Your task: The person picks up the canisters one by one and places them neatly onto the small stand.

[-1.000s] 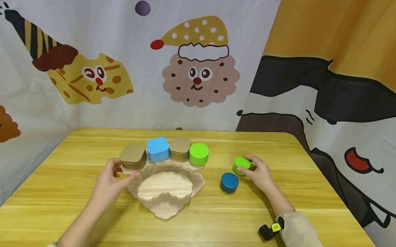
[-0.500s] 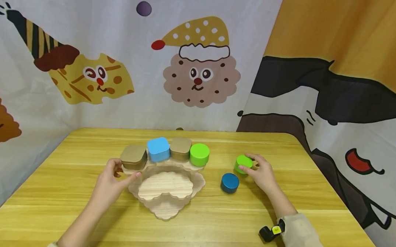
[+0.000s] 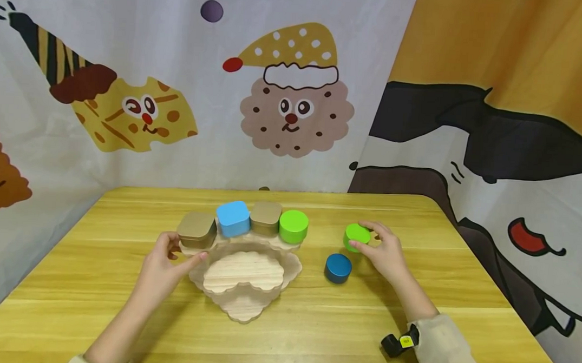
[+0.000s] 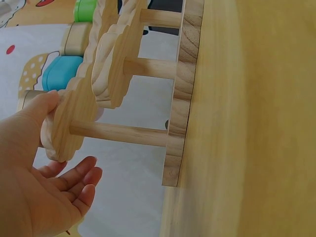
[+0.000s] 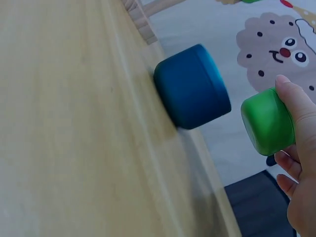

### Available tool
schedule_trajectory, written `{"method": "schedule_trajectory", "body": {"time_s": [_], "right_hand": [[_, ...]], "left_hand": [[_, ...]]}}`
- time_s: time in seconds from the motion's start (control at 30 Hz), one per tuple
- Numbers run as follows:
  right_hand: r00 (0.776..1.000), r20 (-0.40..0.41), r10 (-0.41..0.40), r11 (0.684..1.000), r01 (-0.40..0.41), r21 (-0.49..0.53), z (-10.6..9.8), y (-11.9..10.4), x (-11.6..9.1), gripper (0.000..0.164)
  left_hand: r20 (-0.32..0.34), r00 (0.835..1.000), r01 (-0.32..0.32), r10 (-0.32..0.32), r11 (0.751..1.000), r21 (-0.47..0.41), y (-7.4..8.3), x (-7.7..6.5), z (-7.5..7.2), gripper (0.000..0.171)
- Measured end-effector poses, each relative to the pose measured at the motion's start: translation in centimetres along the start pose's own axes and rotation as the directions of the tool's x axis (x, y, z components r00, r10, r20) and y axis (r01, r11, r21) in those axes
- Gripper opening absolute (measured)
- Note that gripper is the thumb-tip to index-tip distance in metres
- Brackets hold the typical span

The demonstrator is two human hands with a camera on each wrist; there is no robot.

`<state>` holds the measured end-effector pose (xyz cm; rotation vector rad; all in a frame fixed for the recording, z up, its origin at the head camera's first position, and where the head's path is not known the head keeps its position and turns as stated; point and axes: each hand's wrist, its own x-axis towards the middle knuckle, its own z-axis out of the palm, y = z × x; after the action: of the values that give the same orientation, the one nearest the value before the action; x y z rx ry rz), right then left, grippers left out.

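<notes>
A tiered wooden stand (image 3: 243, 274) with scalloped boards on dowels stands left of the table's middle. My left hand (image 3: 160, 268) holds the left end of its top board; in the left wrist view the thumb (image 4: 47, 102) lies on the board and the other fingers curl below. Along that board sit two brown blocks, a light blue block (image 3: 233, 219) and a green round block (image 3: 294, 226). My right hand (image 3: 384, 255) pinches another green round block (image 5: 268, 122) between thumb and fingers, raised off the table. Just in front of it stands a dark blue round block (image 3: 338, 268).
All this is on a wood-grain table (image 3: 308, 334). Behind it hangs a white curtain (image 3: 171, 30) printed with cartoon figures. A small black device (image 3: 397, 343) is strapped at the right sleeve.
My right hand has lifted the green round block slightly, away from the dark blue one. The left hand and the stand stay put.
</notes>
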<state>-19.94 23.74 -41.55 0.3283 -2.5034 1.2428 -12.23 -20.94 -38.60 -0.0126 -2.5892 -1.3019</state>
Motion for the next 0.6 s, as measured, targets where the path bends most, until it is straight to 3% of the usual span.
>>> {"method": "schedule_trajectory", "body": {"time_s": [0.6], "right_hand": [[0.998, -0.034, -0.059, 0.998, 0.060, 0.028, -0.7, -5.0, -0.5, 0.054]], "left_hand": [[0.006, 1.000, 0.006, -0.006, 1.000, -0.007, 0.1, 0.0, -0.1, 0.067]]}}
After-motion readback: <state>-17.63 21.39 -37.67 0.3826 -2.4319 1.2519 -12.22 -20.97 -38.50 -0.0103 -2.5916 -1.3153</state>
